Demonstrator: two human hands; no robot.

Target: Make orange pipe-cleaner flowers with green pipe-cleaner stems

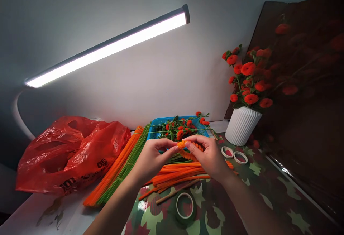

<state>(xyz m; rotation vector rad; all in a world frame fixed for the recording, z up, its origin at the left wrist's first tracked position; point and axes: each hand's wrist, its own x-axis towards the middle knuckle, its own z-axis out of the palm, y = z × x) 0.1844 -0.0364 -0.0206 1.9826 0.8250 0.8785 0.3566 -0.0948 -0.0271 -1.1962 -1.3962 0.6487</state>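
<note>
An orange pipe cleaner (pixel 182 144), wound into a coil, is held up between my two hands. My left hand (pixel 157 153) pinches its left end between thumb and forefinger. The thumb and fingers of my right hand (pixel 208 154) close around the right part, and the coil curves down and back toward that palm. Just below lies a pile of straight orange pipe cleaners (pixel 180 174), with green stems (pixel 172 160) behind it. A thin brown stick (pixel 177 192) rests in front of the pile.
A blue basket (pixel 153 129) of orange flowers stands behind my hands. To the left are long green pipe cleaners (pixel 129 167) and a red plastic bag (pixel 72 152). Tape rolls (pixel 185 216) lie in front and right, near a white vase (pixel 242 125). A lit lamp (pixel 113 50) hangs above.
</note>
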